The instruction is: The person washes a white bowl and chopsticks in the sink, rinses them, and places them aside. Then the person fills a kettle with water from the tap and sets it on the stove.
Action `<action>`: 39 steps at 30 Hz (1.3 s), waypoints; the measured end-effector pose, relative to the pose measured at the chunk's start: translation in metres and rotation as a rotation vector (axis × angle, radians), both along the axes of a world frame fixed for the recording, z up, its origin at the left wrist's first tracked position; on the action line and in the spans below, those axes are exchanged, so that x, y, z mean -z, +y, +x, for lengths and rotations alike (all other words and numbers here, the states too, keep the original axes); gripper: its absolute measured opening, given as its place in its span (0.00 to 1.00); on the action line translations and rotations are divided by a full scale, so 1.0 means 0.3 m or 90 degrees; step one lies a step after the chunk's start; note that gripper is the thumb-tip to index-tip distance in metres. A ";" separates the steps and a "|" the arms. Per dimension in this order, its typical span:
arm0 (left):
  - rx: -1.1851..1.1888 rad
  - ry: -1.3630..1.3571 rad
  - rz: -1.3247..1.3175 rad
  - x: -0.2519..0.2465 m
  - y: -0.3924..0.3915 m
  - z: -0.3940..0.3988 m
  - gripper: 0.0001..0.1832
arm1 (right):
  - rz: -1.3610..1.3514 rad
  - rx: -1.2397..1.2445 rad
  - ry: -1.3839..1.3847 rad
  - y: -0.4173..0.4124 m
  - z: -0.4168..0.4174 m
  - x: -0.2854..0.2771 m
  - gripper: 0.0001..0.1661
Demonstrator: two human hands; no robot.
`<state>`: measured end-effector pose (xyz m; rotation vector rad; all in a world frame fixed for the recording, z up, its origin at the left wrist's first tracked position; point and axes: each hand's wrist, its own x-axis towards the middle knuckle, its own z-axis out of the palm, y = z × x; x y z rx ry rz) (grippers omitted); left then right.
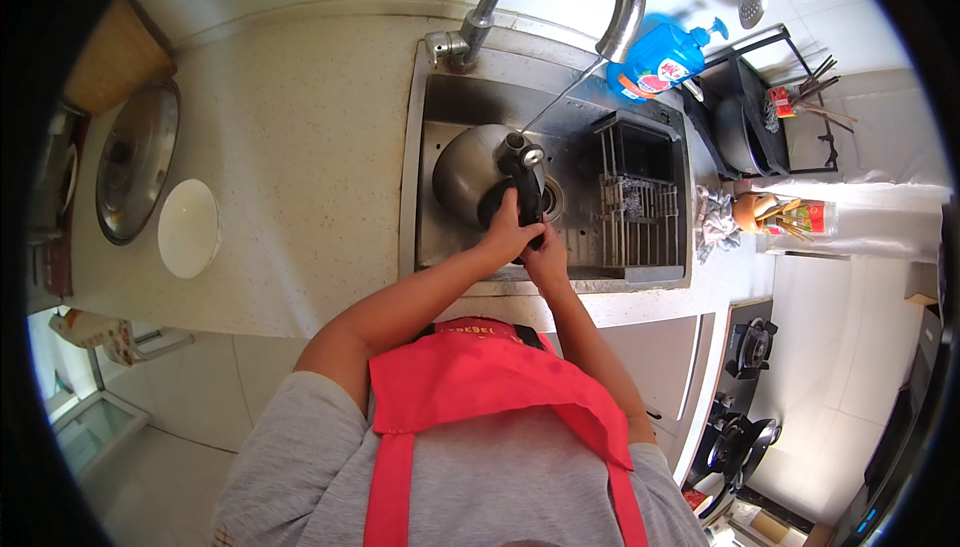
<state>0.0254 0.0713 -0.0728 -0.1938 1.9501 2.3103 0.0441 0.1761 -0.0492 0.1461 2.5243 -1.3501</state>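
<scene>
A stainless steel kettle (466, 172) lies tilted in the sink (450, 262), its round metal body to the left and its short spout tube facing up. Both my hands are on its black handle (530, 198). My left hand (511, 233) grips the handle from the left, thumb pointing up along it. Lower down on the right, my right hand (547, 254) closes around the handle's end; part of its fingers is hidden. From the curved faucet (626, 14) a thin stream of water runs down close by the spout. Beside the handle the sink drain (553, 198) shows partly.
A metal drain rack (637, 239) with a black bin (637, 149) fills the sink's right side. Behind it stands a blue pump bottle (656, 59). To the left, a white bowl (189, 228) and a pot lid (139, 164) rest on the counter. A gas stove (750, 344) is at right.
</scene>
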 end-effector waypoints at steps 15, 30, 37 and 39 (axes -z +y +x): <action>0.030 0.049 -0.118 -0.054 -0.057 0.014 0.27 | 0.051 -0.094 0.057 -0.022 -0.025 0.041 0.36; 0.068 0.001 -0.221 -0.108 -0.100 0.015 0.28 | 0.142 -0.052 0.090 -0.073 -0.022 0.034 0.18; 0.098 0.048 -0.241 -0.118 -0.134 0.013 0.25 | 0.138 -0.060 0.066 -0.101 -0.023 0.029 0.17; 0.106 0.061 -0.248 -0.108 -0.137 0.012 0.25 | 0.146 -0.072 0.066 -0.099 -0.019 0.021 0.22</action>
